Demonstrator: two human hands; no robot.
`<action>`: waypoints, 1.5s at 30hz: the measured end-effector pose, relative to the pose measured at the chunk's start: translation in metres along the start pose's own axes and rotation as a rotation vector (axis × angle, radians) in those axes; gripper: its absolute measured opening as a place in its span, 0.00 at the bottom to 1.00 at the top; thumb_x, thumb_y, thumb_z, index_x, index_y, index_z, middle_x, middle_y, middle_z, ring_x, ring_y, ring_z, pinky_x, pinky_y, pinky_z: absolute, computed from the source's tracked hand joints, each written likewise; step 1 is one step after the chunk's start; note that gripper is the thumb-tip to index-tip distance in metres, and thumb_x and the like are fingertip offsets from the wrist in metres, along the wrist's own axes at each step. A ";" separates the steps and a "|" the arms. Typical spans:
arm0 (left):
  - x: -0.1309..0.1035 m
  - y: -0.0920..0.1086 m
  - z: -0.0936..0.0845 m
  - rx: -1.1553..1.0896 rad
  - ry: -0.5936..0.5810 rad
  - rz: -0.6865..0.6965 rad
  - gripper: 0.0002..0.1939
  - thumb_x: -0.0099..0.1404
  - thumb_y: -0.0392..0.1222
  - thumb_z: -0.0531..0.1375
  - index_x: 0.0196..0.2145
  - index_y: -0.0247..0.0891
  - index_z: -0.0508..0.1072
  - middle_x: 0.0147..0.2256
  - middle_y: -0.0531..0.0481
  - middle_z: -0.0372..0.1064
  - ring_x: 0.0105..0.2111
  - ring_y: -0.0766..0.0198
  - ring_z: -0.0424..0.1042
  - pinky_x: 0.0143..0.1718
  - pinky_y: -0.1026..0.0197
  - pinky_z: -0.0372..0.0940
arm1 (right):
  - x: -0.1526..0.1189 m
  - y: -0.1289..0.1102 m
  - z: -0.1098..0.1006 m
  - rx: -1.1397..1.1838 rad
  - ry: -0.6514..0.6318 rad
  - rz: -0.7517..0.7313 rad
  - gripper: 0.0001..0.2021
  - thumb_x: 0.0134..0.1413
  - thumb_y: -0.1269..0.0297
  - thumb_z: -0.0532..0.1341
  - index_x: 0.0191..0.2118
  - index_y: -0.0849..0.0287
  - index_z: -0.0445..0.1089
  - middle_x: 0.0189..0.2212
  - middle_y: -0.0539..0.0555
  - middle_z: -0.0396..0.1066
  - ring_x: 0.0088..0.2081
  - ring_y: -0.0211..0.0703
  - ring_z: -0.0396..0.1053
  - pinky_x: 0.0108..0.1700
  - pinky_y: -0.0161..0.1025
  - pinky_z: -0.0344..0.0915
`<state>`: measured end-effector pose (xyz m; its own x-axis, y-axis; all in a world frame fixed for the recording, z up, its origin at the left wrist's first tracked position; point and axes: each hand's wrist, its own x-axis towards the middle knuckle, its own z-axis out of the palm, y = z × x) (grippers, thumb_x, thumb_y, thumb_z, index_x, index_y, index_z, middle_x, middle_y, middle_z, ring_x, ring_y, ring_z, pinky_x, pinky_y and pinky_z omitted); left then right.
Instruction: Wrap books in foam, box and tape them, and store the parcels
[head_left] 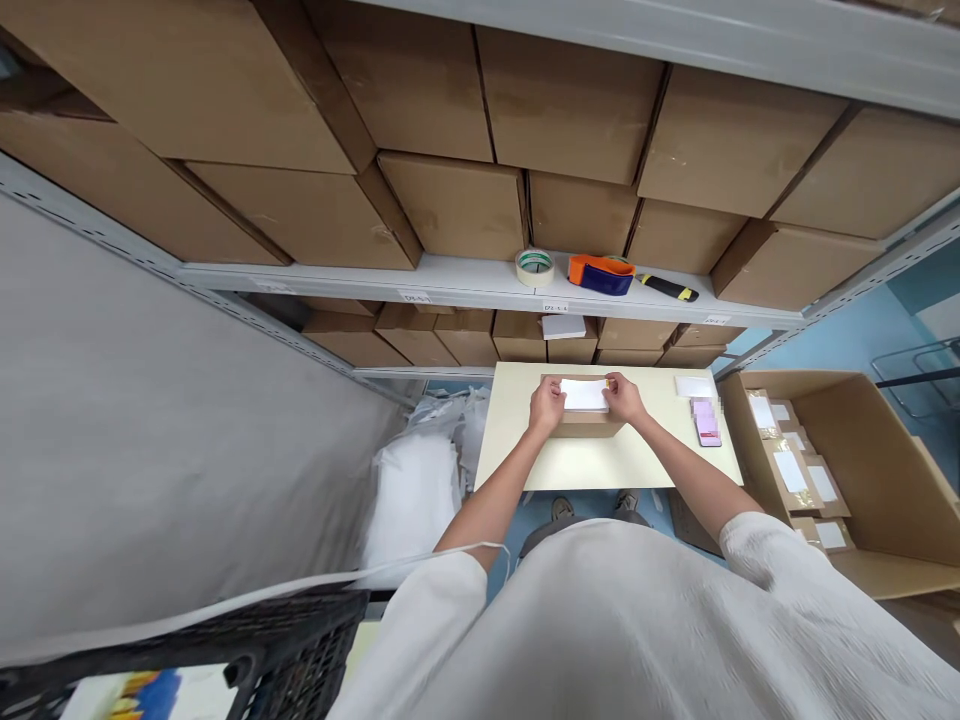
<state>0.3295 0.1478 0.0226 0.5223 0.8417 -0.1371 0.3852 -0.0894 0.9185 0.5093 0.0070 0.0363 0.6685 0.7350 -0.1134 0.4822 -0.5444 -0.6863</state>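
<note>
A small cardboard box (589, 429) rests on the pale yellow tabletop (517, 460). Over its upper face lies a white label (584, 395), held at both ends. My left hand (547, 405) is closed in a pinch at the label's left end, and my right hand (624, 398) pinches the right end, where a small yellow spot shows. Whether the label touches the box all along, I cannot tell. Right of my right hand, a phone (706, 422) with a pinkish screen and a white rectangular item (694, 386) lie on the table.
Shelves of cardboard boxes (450, 210) rise ahead. On the shelf edge sit a tape roll (535, 266), an orange and blue tape dispenser (601, 274) and a utility knife (667, 288). A large carton (877, 470) holds several labelled boxes. A black crate (300, 650) stands lower left.
</note>
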 end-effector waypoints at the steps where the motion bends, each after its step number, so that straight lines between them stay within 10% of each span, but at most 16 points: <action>1: 0.000 -0.002 0.001 0.019 -0.005 0.016 0.14 0.61 0.29 0.65 0.41 0.45 0.74 0.34 0.53 0.73 0.36 0.59 0.74 0.45 0.57 0.69 | -0.001 -0.001 0.001 -0.047 -0.003 0.002 0.20 0.58 0.67 0.57 0.55 0.54 0.74 0.37 0.53 0.78 0.41 0.50 0.76 0.49 0.44 0.72; 20: -0.006 0.000 -0.003 0.588 -0.080 0.267 0.11 0.72 0.33 0.59 0.50 0.40 0.75 0.52 0.38 0.74 0.52 0.45 0.75 0.55 0.46 0.69 | -0.014 -0.008 0.014 -0.479 0.016 -0.085 0.23 0.69 0.67 0.56 0.66 0.59 0.68 0.60 0.67 0.71 0.54 0.61 0.71 0.56 0.52 0.70; 27: -0.014 -0.008 -0.005 0.775 -0.329 0.614 0.29 0.76 0.34 0.51 0.71 0.41 0.69 0.72 0.39 0.65 0.74 0.48 0.60 0.74 0.43 0.54 | -0.028 -0.002 0.025 -0.571 -0.125 -0.447 0.29 0.78 0.55 0.48 0.75 0.61 0.61 0.73 0.67 0.62 0.73 0.63 0.57 0.72 0.60 0.55; 36: -0.016 -0.020 -0.005 0.865 -0.406 0.499 0.35 0.80 0.48 0.47 0.80 0.40 0.53 0.79 0.40 0.47 0.80 0.50 0.43 0.80 0.39 0.34 | -0.039 0.015 0.036 -0.629 -0.232 -0.407 0.43 0.76 0.37 0.44 0.82 0.63 0.44 0.82 0.65 0.40 0.82 0.60 0.37 0.80 0.62 0.32; 45: -0.026 -0.012 -0.015 0.846 -0.245 0.218 0.43 0.77 0.61 0.52 0.79 0.33 0.53 0.81 0.32 0.33 0.80 0.34 0.35 0.77 0.30 0.38 | -0.046 0.009 0.024 -0.588 -0.078 -0.011 0.39 0.76 0.45 0.46 0.81 0.64 0.46 0.81 0.70 0.38 0.80 0.69 0.42 0.76 0.69 0.44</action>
<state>0.2997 0.1355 0.0210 0.7593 0.6318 -0.1558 0.6382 -0.6763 0.3677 0.4691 -0.0216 0.0182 0.6286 0.7574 -0.1767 0.7366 -0.6527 -0.1774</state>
